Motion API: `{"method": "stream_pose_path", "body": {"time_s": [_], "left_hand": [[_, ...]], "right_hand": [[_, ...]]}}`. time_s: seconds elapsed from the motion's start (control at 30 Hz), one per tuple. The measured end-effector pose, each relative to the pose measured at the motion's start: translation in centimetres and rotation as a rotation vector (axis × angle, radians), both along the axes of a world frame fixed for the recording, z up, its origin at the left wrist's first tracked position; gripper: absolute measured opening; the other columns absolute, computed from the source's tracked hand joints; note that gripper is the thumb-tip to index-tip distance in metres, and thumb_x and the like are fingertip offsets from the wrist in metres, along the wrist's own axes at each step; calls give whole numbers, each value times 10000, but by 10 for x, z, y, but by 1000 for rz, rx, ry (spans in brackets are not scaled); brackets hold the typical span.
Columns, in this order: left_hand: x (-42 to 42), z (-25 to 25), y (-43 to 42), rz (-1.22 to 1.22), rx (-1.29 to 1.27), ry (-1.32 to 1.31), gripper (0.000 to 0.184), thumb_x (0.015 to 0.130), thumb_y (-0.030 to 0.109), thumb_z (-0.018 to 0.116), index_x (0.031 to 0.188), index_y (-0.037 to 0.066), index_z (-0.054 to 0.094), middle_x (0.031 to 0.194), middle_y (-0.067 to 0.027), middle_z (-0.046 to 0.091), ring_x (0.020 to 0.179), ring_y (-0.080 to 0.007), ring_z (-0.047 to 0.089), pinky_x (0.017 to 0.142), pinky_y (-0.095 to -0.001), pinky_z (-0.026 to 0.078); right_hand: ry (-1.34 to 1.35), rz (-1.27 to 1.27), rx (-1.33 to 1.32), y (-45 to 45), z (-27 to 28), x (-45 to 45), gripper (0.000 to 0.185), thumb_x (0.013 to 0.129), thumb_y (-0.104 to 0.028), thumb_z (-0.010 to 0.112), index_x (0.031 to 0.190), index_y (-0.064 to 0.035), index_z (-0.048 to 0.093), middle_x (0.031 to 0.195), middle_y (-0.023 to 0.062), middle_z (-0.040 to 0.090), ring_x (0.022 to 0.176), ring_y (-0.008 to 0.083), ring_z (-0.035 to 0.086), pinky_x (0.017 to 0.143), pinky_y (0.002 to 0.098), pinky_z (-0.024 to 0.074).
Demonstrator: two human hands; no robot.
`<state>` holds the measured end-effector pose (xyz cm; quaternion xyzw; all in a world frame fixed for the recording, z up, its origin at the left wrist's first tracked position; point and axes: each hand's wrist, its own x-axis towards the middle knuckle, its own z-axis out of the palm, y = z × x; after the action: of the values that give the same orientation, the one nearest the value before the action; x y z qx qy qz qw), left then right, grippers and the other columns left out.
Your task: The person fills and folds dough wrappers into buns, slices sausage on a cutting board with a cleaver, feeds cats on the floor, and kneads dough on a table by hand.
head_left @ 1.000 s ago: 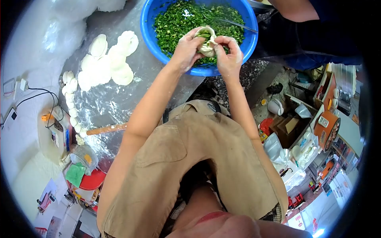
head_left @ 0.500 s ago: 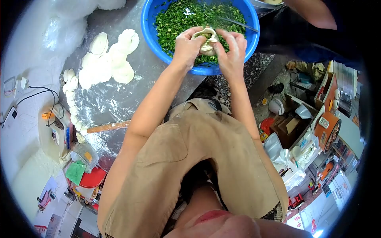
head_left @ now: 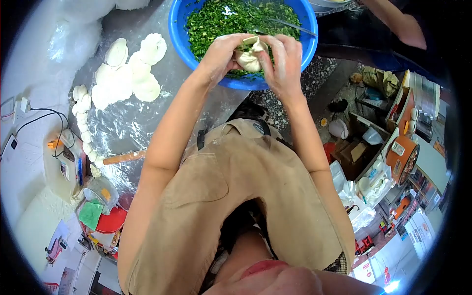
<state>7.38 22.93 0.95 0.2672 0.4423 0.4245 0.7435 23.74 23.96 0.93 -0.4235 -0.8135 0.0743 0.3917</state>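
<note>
Sitting between two bare hands, one pale dough parcel [head_left: 250, 60] is showing folds down its side and green filling at its upper opening; it is being held above the near part of a blue basin [head_left: 241, 84]. Left hand [head_left: 220, 56]: curling around the parcel's left side, closed on it. Right hand [head_left: 284, 64]: gripping the parcel's right edge, thumb in front, fingers reaching along the far rim. Chopped green filling [head_left: 211, 29]: filling the basin's floor, with a metal utensil [head_left: 300, 28] leaning across the right rim. Grey worktop [head_left: 172, 105]: lying left of the basin, carrying streaks of flour. Flat dough rounds [head_left: 115, 81]: overlapping in a cluster. Small dough pieces [head_left: 82, 118]: lining up along the far left. Wooden rolling pin [head_left: 124, 157]: lying at the row's near end, pointing toward the left forearm. Another person's arm [head_left: 398, 24]: extending at upper right, well apart from the parcel.
</note>
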Motion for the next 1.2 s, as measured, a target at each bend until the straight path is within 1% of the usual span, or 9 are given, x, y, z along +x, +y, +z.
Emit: {"method": "stream_pose_path", "body": {"time_s": [0.43,0.63,0.7,0.77,0.83,0.9,0.97,1.03,1.2], "left_hand": [[3,9,1,-21,96,415,383,780,22,499,1151,-19,584,960,-83,624,796,-116,590,673,-244,479],[-16,15,22,10,-57,209,387,835,305,590,1101,24,596,1085,-105,603,911,-190,618,693,-316,543],[-21,1,34,1,43,681,310,837,319,603,996,56,634,1072,-112,613,910,-213,626,680,-356,538],[-13,-36,35,-428,436,1732,242,786,193,619,1023,152,650,1261,-161,499,1140,-350,501,840,-435,483],[-16,-50,23,-328,907,1918,406,737,107,625,1136,182,621,1342,-172,414,1213,-397,419,960,-426,413],[-9,-51,21,-147,832,1523,468,784,55,590,1233,181,561,1346,-169,420,1206,-379,438,988,-468,389],[10,-17,14,129,91,334,344,905,193,512,1235,99,540,1296,-136,481,1149,-320,506,936,-472,436],[18,0,1,148,-157,-336,441,962,406,360,1198,81,541,1120,-96,599,975,-228,606,836,-407,516],[17,3,-25,187,-156,-215,336,958,305,367,1129,85,555,1013,-60,628,871,-169,632,719,-365,558]], "right_hand": [[-33,88,-73,-6,-3,7,184,737,-99,667,909,-73,608,938,105,560,899,307,521,773,398,410],[1087,87,-1086,-11,-15,15,180,905,-114,571,1060,-23,551,1050,68,591,917,147,599,771,295,526],[1180,61,-1077,-15,-22,17,191,908,-129,573,1067,-30,536,1044,74,595,920,155,600,766,323,543],[1294,82,-1043,-19,-23,15,200,907,-128,575,1072,-25,529,1047,79,595,920,160,603,762,321,543],[1284,109,-1024,-20,-22,14,201,907,-125,575,1071,-19,527,1053,84,594,927,161,602,769,320,543],[1254,60,-937,-26,-14,10,199,907,-120,572,1070,-16,528,1051,87,598,932,158,601,778,311,542],[1249,57,-913,-28,-9,4,157,904,-90,568,1035,-11,532,1071,90,595,941,147,593,793,299,531],[1176,69,-844,-31,-11,-8,135,896,-64,571,1012,-8,531,1077,88,593,948,141,584,816,283,508],[316,-78,-150,-39,7,-15,111,745,-53,669,837,-29,613,1058,146,582,965,317,572,918,412,409]]}}
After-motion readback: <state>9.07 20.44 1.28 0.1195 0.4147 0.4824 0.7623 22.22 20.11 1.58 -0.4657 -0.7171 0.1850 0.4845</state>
